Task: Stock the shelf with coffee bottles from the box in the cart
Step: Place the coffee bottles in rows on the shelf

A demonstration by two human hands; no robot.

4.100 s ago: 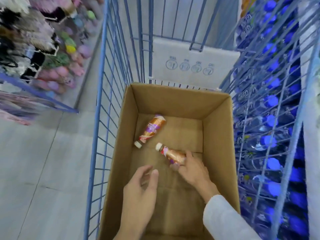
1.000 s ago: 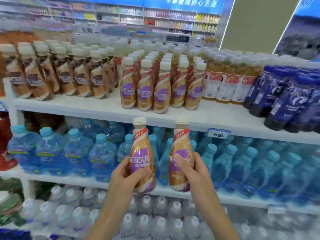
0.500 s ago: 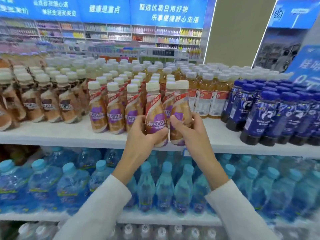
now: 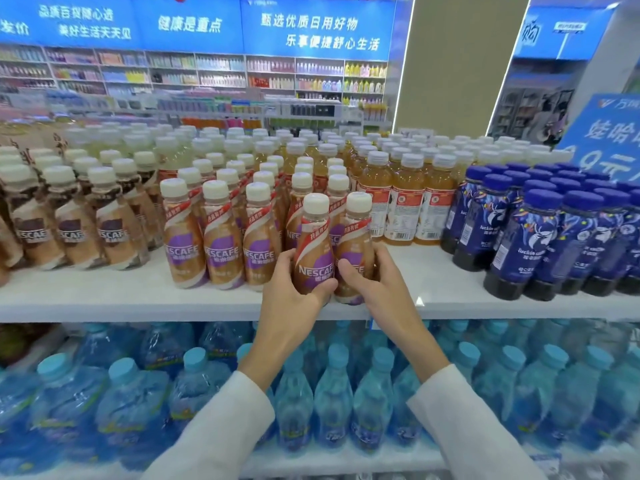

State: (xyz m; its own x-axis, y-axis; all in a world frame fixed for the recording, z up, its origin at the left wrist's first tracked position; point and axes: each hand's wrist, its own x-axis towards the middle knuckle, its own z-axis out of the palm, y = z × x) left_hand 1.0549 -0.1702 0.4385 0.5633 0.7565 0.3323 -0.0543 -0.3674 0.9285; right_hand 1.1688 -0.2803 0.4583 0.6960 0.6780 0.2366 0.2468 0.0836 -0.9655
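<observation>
The left hand hid the left bottle's base; the right hand covered part of the right bottle. A sign ran off the right edge.

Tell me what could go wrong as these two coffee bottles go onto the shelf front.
The left hand and right hand hold the left bottle and right bottle near the front edge of the shelf; let go there, one might topple onto the water bottles below.
Pushing them back could knock the coffee row behind.

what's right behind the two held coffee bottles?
Rows of the same purple-label coffee bottles; only caps and shoulders show. The two held bottles, in the left hand and right hand, hide their lower halves.
</observation>
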